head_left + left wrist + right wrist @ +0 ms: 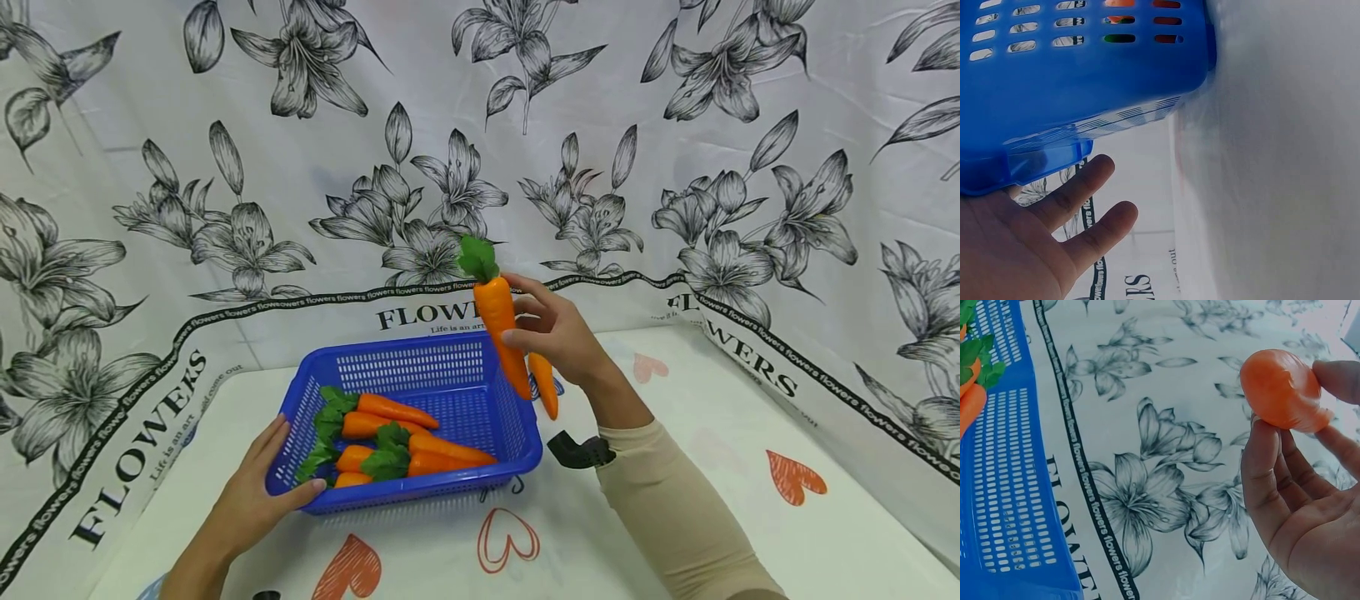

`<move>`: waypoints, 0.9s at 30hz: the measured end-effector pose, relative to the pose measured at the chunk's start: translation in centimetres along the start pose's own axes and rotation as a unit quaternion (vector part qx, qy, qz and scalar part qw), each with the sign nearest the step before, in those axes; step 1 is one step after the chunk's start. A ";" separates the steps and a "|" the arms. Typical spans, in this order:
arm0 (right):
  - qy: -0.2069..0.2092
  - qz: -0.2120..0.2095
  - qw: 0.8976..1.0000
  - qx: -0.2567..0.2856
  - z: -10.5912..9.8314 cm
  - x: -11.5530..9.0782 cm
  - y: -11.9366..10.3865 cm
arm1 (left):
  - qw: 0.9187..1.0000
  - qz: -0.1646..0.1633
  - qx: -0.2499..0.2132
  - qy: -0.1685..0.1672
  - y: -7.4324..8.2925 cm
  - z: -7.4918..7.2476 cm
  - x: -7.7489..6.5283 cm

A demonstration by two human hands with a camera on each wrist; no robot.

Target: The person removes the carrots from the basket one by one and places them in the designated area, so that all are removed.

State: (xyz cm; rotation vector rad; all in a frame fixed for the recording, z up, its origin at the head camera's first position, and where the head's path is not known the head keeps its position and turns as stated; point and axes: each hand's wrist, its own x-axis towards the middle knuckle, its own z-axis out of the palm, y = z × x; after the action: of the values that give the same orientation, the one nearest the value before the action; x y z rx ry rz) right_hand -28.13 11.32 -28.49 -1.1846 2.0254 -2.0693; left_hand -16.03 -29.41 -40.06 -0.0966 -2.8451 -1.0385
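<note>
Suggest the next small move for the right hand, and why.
Probably ease the right hand slightly left and lower the held carrot into the blue basket: in the head view the tip overlaps the right rim, the carrots inside leave bare floor at right, and the left hand touches the near-left corner.

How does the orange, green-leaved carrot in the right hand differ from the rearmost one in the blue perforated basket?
The orange, green-leaved held carrot is gripped by the right hand; the orange rearmost carrot lies in the blue perforated basket. The held carrot tilts steeply, leaves up; the rearmost carrot lies flatter, leaves leftward in the head view. Both are tapered, with green leafy tops.
</note>
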 end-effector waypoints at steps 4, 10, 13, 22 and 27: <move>0.013 -0.005 1.000 0.000 -0.6 -0.6 -0.2 | 1.000 -0.001 0.003 -0.001 0.0 0.0 0.0; 0.034 -0.021 0.999 0.002 -1.5 -1.3 -0.7 | 1.000 -0.002 0.001 0.000 0.1 0.0 0.0; 0.048 -0.027 0.998 0.008 -2.0 -1.4 -0.8 | 1.000 -0.005 0.001 0.000 0.1 0.0 0.0; 0.111 -0.018 0.994 0.004 -3.4 -1.8 -0.2 | 1.000 -0.006 -0.004 -0.004 0.2 0.0 0.0; 0.146 -0.009 0.989 0.006 -4.2 -1.9 0.1 | 1.000 -0.005 -0.005 -0.003 0.2 0.0 -0.1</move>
State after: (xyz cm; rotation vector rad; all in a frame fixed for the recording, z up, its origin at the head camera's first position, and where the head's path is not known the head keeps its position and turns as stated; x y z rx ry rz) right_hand -28.99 15.77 -29.01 -0.9474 2.1162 -2.3832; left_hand -15.93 -29.24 -39.93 -0.0874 -2.8495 -1.0555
